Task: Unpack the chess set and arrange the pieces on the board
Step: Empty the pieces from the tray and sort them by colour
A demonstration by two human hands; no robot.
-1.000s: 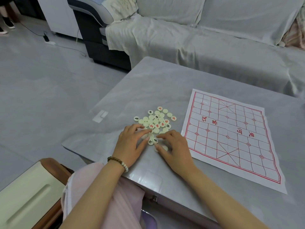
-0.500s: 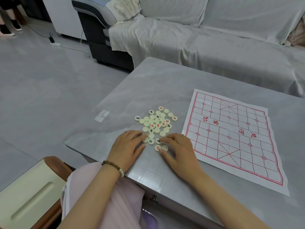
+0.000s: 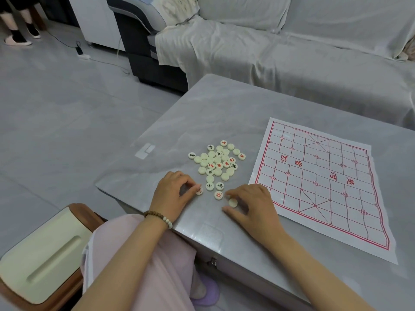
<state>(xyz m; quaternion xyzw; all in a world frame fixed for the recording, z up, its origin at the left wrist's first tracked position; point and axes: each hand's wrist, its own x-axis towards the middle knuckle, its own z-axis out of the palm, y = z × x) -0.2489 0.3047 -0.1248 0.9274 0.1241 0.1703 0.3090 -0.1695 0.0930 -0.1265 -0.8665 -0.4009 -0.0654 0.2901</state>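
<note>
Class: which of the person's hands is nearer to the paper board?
Right. The right hand lies at the board's left edge, pinching a blank piece. The left hand is farther left, past three loose pieces, pinching a marked piece.

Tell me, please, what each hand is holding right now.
Left hand: closed, pinches a marked piece.
Right hand: closed, pinches a blank piece.
</note>
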